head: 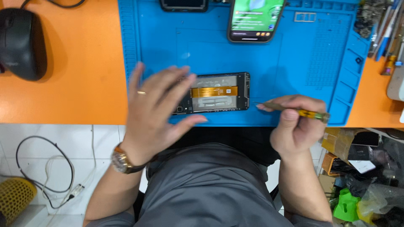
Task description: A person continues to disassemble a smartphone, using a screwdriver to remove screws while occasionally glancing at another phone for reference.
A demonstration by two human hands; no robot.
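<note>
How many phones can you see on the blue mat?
3: an opened phone under the left hand, a lit phone at the top edge, and a dark phone beside it, mostly cut off.

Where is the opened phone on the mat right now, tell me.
In the head view the opened phone lies flat near the front edge of the blue mat, its left end under the left hand, with the right hand just right of it.

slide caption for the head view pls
Left hand steadies an opened phone on a blue mat; right hand holds tweezers.
</note>
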